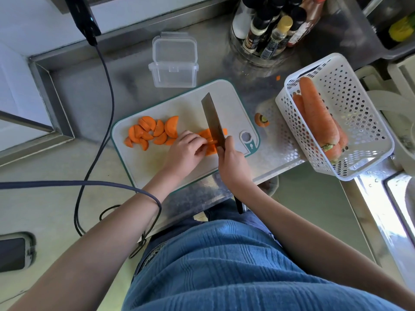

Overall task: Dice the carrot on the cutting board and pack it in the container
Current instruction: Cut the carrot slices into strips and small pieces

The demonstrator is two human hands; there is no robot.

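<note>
**Knife on the carrot, cutting board in the middle**

The cutting board (143, 167) lies on a steel counter (94, 90), and I use it as the landmark. On its right part the left hand (186, 149) presses a few carrot strips (207, 140) with curled fingertips, holding them in place. The right hand (232, 160) is closed around the handle of a cleaver (212, 120), whose blade stands on the strips, just beside the left fingers. The blade and the two hands cover most of the strips, so their exact number I cannot tell.

On the left part of the board there is a heap of half-round carrot slices (151, 132), apart from the hands.

Behind the board, touching or almost touching its far edge, stands a clear plastic container (174, 74), with its lid (174, 47) raised behind it. Nothing orange shows inside it.

Just off the right edge of the board lies a cut carrot top (261, 120) with a green stem. A small orange piece (278, 77) lies farther back on the counter. To the right of the board a white perforated basket (359, 104) holds whole carrots (316, 113). Behind and to the right of the board stands a round holder with bottles (269, 30).

A dark cable (105, 122) runs down along the left side of the board and passes over the left forearm.
</note>
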